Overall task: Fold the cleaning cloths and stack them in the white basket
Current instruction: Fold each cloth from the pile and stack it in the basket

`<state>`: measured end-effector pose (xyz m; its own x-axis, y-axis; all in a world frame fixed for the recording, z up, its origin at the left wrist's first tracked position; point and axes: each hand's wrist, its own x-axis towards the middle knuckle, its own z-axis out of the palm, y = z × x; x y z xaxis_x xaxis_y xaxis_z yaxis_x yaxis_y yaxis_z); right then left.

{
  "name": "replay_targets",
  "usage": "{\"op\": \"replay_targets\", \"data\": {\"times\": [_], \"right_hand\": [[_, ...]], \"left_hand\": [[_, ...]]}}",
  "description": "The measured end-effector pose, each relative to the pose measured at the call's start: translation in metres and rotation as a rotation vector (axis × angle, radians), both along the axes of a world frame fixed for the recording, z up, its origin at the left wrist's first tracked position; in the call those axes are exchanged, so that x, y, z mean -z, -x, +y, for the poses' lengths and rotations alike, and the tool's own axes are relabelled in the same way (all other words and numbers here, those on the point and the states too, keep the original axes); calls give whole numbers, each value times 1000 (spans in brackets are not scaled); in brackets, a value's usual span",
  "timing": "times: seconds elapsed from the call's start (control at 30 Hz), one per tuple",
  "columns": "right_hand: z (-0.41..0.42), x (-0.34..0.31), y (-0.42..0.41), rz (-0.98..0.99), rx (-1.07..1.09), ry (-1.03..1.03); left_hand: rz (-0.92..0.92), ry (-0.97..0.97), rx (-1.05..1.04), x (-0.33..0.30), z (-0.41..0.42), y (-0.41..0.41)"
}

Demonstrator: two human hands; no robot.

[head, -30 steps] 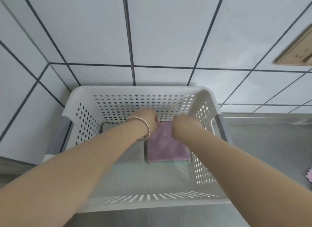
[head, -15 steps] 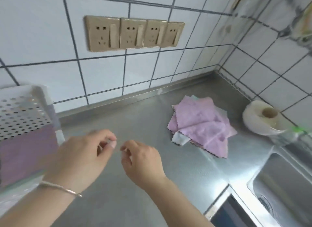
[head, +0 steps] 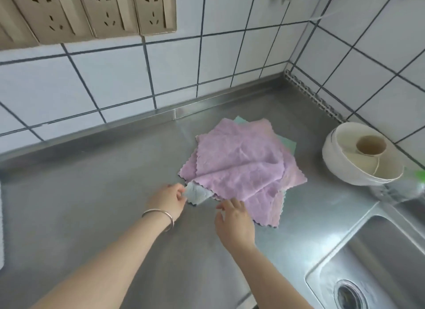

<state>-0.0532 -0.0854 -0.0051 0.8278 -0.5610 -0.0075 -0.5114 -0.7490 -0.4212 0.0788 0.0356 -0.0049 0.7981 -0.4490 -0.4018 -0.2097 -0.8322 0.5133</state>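
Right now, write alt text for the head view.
Left hand pinches a pale blue cloth corner under a pile of purple cloths on a steel counter; the right hand reaches beside it, near a sink.

Bright, even daylight; soft sheen on steel counter (head: 96, 212); wide-angle bending at edges; right edge blurred.

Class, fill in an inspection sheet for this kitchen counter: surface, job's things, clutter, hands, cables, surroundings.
Surface: steel counter, bare in front.
Job's things: unfolded pile of cloths, purple on top; pale blue corner sticking out.
Clutter: white roll by the wall.
Hands: left hand pinches the blue corner; right hand open at the pile's edge.
Cables: nothing seen.
Surroundings: tiled wall, sockets, sink.
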Motion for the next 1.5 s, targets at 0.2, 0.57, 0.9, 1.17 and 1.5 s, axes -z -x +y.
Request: {"op": "replay_targets", "data": {"times": [0.2, 0.57, 0.9, 1.17, 1.5], "right_hand": [[-53, 20, -24, 70, -78, 204], [-91, 28, -30, 4, -38, 257], [-109, -85, -43, -244, -23, 310], [-32, -192, -99, -159, -280, -157], [61, -226, -159, -385, -409, -392]], "left_hand": [[-113, -57, -158, 28, -44, -9], [-270, 41, -195, -2, -65, 2], [-481, 108, -129, -113, 24, 12], [-609, 237, -304, -203, 162, -11], [-756, 218, -639, -235, 255, -51]]}}
